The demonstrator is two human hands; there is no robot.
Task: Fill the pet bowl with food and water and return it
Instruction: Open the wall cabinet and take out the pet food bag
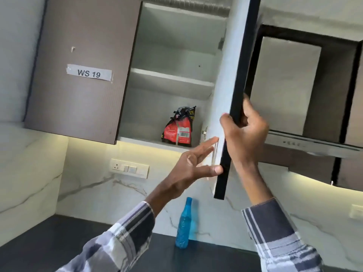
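Observation:
A red and black food bag (178, 128) stands upright on the bottom shelf of the open wall cabinet (172, 79). My right hand (245, 132) grips the dark edge of the open cabinet door (233, 107), thumb on the inner side and fingers behind. My left hand (196, 163) is raised below the shelf with straight fingers, its thumb touching the door's edge, and holds nothing. A blue water bottle (184, 224) stands on the dark counter against the wall. The pet bowl is not in view.
The cabinet's left door (78, 67) is closed and carries a "WS 19" label. A switch panel (129, 168) is on the marble backsplash. A chimney hood (306, 142) hangs at right. The dark counter (49, 242) runs along the bottom.

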